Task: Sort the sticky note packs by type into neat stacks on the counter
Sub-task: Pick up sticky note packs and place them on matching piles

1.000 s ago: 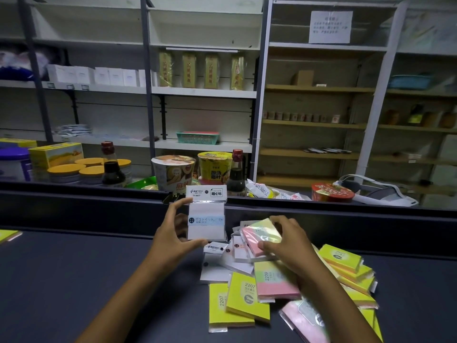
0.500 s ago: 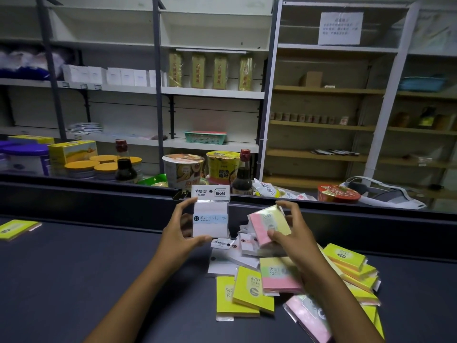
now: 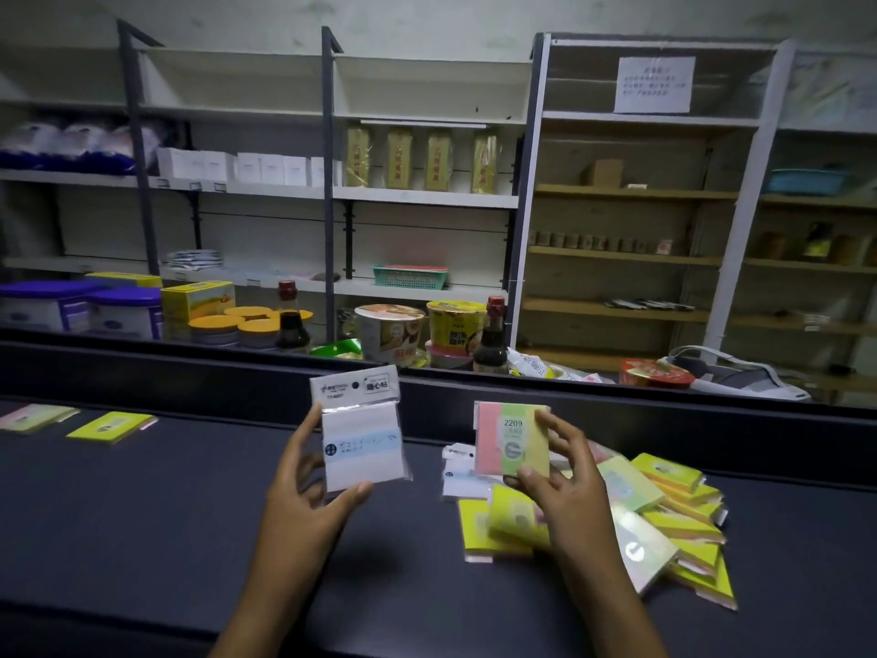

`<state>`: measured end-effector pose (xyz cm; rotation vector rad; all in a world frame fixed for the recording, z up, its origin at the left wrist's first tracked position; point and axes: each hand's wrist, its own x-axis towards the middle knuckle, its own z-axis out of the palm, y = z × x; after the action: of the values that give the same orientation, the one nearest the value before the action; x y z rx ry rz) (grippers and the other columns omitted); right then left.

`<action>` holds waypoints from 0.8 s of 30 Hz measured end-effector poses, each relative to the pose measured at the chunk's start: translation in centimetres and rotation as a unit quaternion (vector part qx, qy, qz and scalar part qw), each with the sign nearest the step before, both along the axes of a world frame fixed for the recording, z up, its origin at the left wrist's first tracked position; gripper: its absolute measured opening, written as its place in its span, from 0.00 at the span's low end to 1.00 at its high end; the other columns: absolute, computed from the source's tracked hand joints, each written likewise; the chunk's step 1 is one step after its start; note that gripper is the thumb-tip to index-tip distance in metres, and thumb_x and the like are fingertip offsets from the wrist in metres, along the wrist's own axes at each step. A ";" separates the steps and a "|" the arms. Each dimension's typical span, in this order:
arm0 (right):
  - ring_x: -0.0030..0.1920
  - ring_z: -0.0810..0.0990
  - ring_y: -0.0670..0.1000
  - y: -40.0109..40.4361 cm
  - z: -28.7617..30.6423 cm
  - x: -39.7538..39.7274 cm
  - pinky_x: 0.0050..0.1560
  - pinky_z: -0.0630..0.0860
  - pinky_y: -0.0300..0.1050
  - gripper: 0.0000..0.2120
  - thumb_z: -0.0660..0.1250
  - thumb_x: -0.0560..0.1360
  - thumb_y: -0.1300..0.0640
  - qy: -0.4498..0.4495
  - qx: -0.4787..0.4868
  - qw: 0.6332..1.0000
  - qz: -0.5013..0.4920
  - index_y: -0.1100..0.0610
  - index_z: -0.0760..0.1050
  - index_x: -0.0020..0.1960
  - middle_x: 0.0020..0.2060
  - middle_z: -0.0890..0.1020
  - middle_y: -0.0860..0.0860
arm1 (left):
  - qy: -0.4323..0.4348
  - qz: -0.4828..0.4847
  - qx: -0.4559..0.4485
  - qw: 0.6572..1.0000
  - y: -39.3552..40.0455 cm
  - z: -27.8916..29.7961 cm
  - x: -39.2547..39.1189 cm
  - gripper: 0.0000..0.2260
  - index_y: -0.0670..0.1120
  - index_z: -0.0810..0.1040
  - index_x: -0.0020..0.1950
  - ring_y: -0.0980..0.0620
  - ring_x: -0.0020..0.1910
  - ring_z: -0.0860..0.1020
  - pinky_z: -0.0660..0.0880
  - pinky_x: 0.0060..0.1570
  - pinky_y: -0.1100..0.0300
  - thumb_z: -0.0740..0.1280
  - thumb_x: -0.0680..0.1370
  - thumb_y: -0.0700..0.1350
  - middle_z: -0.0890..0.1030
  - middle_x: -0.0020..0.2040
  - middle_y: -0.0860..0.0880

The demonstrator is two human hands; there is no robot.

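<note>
My left hand (image 3: pixel 303 496) holds a white sticky note pack (image 3: pixel 363 436) with a pale blue band upright above the dark counter (image 3: pixel 142 515). My right hand (image 3: pixel 564 486) pinches a pink, green and yellow striped pack (image 3: pixel 510 439) marked 2209, also held upright. Below the right hand lies a loose pile of yellow and multicolour packs (image 3: pixel 664 515), with a few white packs (image 3: pixel 458 477) at its left edge. Two packs lie apart at the far left: a yellow pack (image 3: pixel 111 426) and a pink and yellow pack (image 3: pixel 33 416).
A raised dark ledge (image 3: pixel 190 368) runs along the counter's far edge. Behind it stand noodle cups (image 3: pixel 389 332), soy sauce bottles (image 3: pixel 491 337), jars and tubs. Shelving (image 3: pixel 427 197) fills the back wall.
Both hands have risen off the pile. The right hand lifted the striped pack and turned it upright to face me. The view shifted right, bringing the two far-left packs into sight.
</note>
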<state>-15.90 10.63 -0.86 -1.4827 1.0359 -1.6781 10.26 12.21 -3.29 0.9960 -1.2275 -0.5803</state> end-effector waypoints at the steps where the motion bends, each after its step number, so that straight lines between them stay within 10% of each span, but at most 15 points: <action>1: 0.54 0.84 0.46 1.0 -0.2 0.9 0.41 0.82 0.39 0.29 0.67 0.75 0.72 -0.005 -0.006 1.000 -0.002 0.40 0.74 0.63 0.60 0.76 0.43 | 0.006 0.004 0.000 1.000 1.3 0.1 1.0 0.42 0.71 0.65 0.70 0.69 0.55 0.78 0.79 0.46 0.70 0.78 0.68 0.39 0.78 0.58 0.64; 5: 0.51 0.86 0.49 5.2 -0.6 4.9 0.43 0.82 0.39 0.30 0.68 0.74 0.74 -0.039 -0.023 0.999 0.016 0.41 0.76 0.62 0.59 0.79 0.44 | 0.001 0.014 0.003 1.000 6.3 1.5 5.0 0.42 0.71 0.65 0.71 0.69 0.54 0.79 0.77 0.55 0.58 0.77 0.69 0.37 0.77 0.58 0.62; 10: 0.52 0.86 0.49 9.9 -0.9 10.5 0.51 0.83 0.43 0.29 0.69 0.74 0.73 -0.050 -0.031 0.997 0.043 0.42 0.77 0.63 0.58 0.80 0.40 | -0.027 0.018 0.009 0.999 12.6 2.0 9.9 0.41 0.71 0.65 0.70 0.71 0.52 0.78 0.77 0.44 0.73 0.77 0.70 0.36 0.79 0.54 0.65; 24: 0.52 0.85 0.47 18.3 -0.9 23.2 0.50 0.81 0.35 0.29 0.72 0.73 0.69 -0.018 -0.030 0.995 0.089 0.41 0.75 0.65 0.56 0.82 0.37 | -0.051 0.052 0.054 0.996 23.3 2.1 22.9 0.40 0.72 0.65 0.70 0.61 0.56 0.80 0.80 0.47 0.66 0.78 0.69 0.40 0.80 0.59 0.57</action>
<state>7.29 28.95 -1.72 -1.5306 0.8157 -1.6143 33.13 35.55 -1.17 1.1855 -1.2371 -0.5230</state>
